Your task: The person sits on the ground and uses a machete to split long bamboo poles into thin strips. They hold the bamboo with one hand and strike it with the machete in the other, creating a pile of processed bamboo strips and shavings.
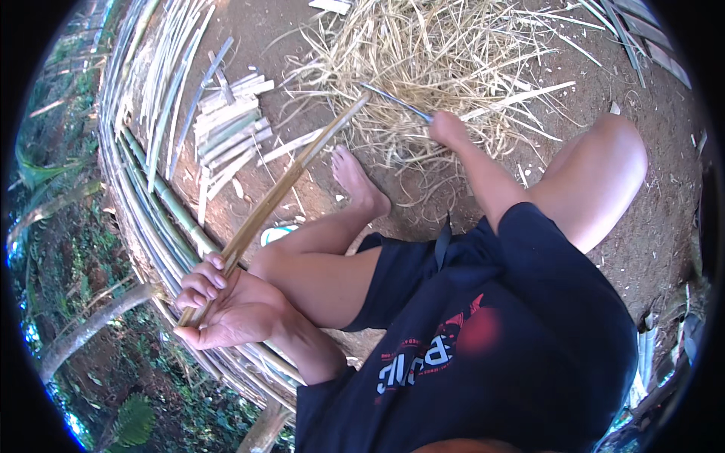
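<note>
My left hand [219, 302] grips the near end of a long split bamboo strip [283, 189] that slants up and away to the right, above my bare foot [359, 181]. My right hand [448, 128] is closed on the handle of a knife; its blade [396, 102] points left and meets the far tip of the strip. I sit on the dirt ground with both knees bent, in dark shorts and a dark shirt.
A heap of dry bamboo shavings [445, 60] lies under the knife. Short cut bamboo pieces [230, 128] are stacked at upper left. Several long bamboo poles [151, 174] curve along the left. Green plants [68, 249] grow beyond them.
</note>
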Action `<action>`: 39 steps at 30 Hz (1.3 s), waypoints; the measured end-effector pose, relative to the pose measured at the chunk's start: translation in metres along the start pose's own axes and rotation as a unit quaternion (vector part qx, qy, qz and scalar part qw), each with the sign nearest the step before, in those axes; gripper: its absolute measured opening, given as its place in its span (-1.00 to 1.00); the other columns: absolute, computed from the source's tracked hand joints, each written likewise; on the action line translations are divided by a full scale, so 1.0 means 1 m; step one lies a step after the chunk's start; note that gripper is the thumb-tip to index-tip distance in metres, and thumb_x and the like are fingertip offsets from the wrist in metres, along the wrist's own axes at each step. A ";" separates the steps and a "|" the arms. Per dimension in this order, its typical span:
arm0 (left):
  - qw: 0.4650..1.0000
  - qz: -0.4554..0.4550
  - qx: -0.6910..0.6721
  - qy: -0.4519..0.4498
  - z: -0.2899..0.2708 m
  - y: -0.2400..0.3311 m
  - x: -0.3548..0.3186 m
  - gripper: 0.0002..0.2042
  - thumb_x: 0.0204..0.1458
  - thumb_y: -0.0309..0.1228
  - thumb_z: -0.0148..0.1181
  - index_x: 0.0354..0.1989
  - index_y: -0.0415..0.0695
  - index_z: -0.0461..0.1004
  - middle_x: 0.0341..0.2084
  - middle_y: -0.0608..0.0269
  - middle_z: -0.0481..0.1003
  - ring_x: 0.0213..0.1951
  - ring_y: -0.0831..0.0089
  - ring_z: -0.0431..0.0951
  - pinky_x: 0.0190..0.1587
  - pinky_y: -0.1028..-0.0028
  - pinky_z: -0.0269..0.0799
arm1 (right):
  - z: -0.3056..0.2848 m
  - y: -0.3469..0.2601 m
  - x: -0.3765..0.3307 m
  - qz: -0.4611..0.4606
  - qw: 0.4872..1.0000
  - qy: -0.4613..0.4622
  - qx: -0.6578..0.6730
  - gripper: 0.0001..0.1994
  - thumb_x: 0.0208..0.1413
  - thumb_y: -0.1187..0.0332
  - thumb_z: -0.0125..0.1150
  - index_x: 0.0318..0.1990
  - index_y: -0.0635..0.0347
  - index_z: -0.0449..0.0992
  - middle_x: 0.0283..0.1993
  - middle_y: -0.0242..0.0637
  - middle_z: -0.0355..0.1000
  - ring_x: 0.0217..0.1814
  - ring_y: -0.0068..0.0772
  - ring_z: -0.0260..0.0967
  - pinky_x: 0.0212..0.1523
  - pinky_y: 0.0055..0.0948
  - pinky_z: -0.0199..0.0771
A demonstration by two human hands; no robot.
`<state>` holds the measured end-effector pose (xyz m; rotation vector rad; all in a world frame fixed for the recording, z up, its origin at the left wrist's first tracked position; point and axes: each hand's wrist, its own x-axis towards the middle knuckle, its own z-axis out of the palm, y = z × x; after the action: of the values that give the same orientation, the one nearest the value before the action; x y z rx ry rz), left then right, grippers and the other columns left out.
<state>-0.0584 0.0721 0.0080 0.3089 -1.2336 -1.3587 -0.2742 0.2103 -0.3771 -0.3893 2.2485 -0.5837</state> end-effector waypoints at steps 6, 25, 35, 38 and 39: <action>1.000 -0.008 -0.029 0.008 -0.012 -0.001 0.010 -0.57 0.25 0.00 -0.24 -0.48 -0.08 0.25 -0.62 0.31 0.18 -0.53 0.44 0.22 -0.30 0.40 0.24 | 0.009 -0.041 -0.025 -0.022 0.991 -0.050 0.123 -0.72 0.12 0.38 0.03 -0.06 0.24 0.54 -0.36 -0.11 0.51 -0.36 -0.31 0.51 -0.32 -0.31 0.52; 0.999 -0.002 -0.025 0.023 -0.010 -0.002 0.006 -0.61 0.21 -0.05 -0.24 -0.50 -0.09 0.23 -0.64 0.31 0.17 -0.55 0.43 0.17 -0.33 0.37 0.21 | 0.010 -0.051 -0.039 -0.168 0.978 0.030 0.119 -0.73 0.03 0.46 0.04 -0.12 0.26 0.55 -0.59 -0.17 0.45 -0.62 -0.37 0.41 -0.56 -0.30 0.48; 0.999 0.005 -0.018 0.042 -0.015 -0.006 0.011 -0.57 0.26 -0.03 -0.27 -0.51 -0.09 0.27 -0.64 0.32 0.16 -0.56 0.45 0.17 -0.33 0.36 0.20 | 0.028 -0.067 -0.045 -0.193 0.964 0.054 0.172 -0.75 0.02 0.48 0.03 -0.15 0.26 0.55 -0.54 -0.08 0.46 -0.71 -0.40 0.31 -0.63 -0.31 0.41; 0.999 0.007 -0.011 0.039 -0.024 0.000 0.011 -0.57 0.26 -0.03 -0.26 -0.50 -0.09 0.27 -0.64 0.33 0.16 -0.55 0.45 0.16 -0.32 0.38 0.19 | -0.009 -0.089 -0.077 -0.136 0.974 -0.057 0.172 -0.72 0.04 0.45 0.05 -0.08 0.26 0.53 -0.55 -0.15 0.45 -0.66 -0.40 0.33 -0.60 -0.31 0.41; 0.999 0.007 -0.012 0.031 -0.024 0.000 0.008 -0.58 0.26 -0.03 -0.26 -0.50 -0.09 0.27 -0.64 0.33 0.16 -0.55 0.45 0.16 -0.32 0.38 0.19 | -0.007 -0.094 -0.083 -0.202 0.970 -0.061 0.122 -0.71 0.06 0.44 0.06 -0.05 0.28 0.51 -0.59 -0.23 0.42 -0.68 -0.47 0.30 -0.65 -0.39 0.37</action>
<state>-0.0410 0.0540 0.0026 0.3238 -1.1652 -1.3410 -0.2163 0.1696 -0.2741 -0.7423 1.9581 -1.0083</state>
